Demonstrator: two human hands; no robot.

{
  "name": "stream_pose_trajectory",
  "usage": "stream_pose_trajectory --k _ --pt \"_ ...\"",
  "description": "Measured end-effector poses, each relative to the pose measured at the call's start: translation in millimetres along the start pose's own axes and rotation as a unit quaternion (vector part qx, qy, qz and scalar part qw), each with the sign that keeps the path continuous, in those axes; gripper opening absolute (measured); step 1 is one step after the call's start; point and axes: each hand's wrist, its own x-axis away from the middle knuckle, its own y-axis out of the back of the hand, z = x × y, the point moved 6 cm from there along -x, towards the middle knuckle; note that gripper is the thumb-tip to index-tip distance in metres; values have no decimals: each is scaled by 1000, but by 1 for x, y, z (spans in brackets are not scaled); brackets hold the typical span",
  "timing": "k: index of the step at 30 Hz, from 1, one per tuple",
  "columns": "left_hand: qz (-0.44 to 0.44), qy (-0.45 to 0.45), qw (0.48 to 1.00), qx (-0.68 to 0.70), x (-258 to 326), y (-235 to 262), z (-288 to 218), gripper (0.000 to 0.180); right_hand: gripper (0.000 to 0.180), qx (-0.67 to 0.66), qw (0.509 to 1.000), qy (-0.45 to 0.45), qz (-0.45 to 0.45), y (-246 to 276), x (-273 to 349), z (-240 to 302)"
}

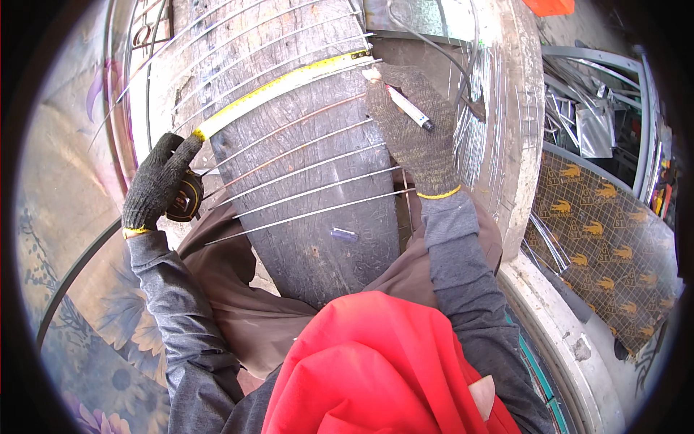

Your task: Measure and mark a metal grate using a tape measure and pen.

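Observation:
My left hand (154,184), in a dark knit glove, is closed on a tape measure. Its black case (189,197) sits under the fingers, and the thumb and finger pinch the yellow blade (275,85). Pulled out, the blade runs across a worn wooden plank (311,264), its hook end near my right hand (423,155). That gloved hand is closed around a white marker pen (409,108), whose dark end points back toward me; the fingertips are by the blade's end. Several thin metal rods (318,173) lie crosswise on the plank, roughly parallel to the blade.
A small blue-and-white piece (344,234) lies on the plank. Right of it, a bundle of thin metal rods (473,137) lies beside a concrete ledge (524,130). Further right are metal scraps (593,123) and a patterned brown sheet (600,239). A dark cable (434,47) curves at the top.

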Motion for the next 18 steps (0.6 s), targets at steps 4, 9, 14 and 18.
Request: stream_pose_trajectory --k 4,9,14,18 --pt "2 -5 1000 7 0 0 0 51 27 5 1000 -3 5 0 -1 0" --pt "1 -18 1000 11 -1 1 0 53 26 22 1000 10 11 -1 0 -2" --pt "-1 -69 998 6 -3 1 3 54 24 20 1000 22 -9 0 -2 1" --pt "-3 -55 998 5 -1 2 -2 53 24 19 1000 21 -4 0 -3 4"
